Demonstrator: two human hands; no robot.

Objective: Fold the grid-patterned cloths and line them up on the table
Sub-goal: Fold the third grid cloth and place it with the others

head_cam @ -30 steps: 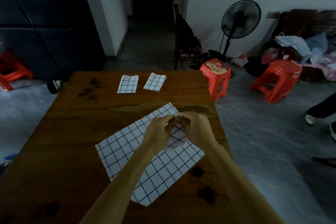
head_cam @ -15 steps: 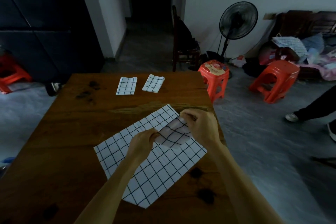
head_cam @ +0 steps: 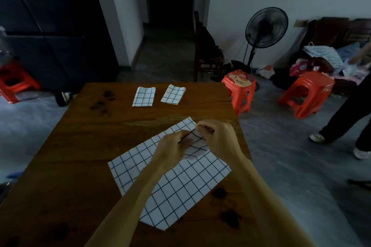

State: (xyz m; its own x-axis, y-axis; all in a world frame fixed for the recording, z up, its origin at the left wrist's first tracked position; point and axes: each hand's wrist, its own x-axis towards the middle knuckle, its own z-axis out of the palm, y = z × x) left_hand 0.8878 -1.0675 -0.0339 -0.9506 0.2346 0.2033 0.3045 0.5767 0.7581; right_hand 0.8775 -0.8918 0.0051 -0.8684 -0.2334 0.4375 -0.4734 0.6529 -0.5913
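A large white cloth with a black grid point(head_cam: 180, 182) lies spread at an angle on the brown wooden table point(head_cam: 80, 146). Its far right corner is lifted off the rest. My left hand point(head_cam: 172, 148) and my right hand point(head_cam: 218, 138) both pinch that lifted part, close together above the cloth. Two small folded grid cloths lie side by side near the table's far edge: one point(head_cam: 144, 96) on the left, the other point(head_cam: 173, 96) on the right, slightly turned.
Red plastic stools stand on the grey floor at the right point(head_cam: 240, 90) point(head_cam: 307, 92) and at the far left point(head_cam: 14, 82). A person's legs point(head_cam: 345, 124) are at the right edge. A standing fan point(head_cam: 266, 28) and a dark chair point(head_cam: 206, 54) are behind the table.
My left hand has moved back up to the right, closer to my right hand, holding the lifted cloth corner. The person on the right has stepped further into view.
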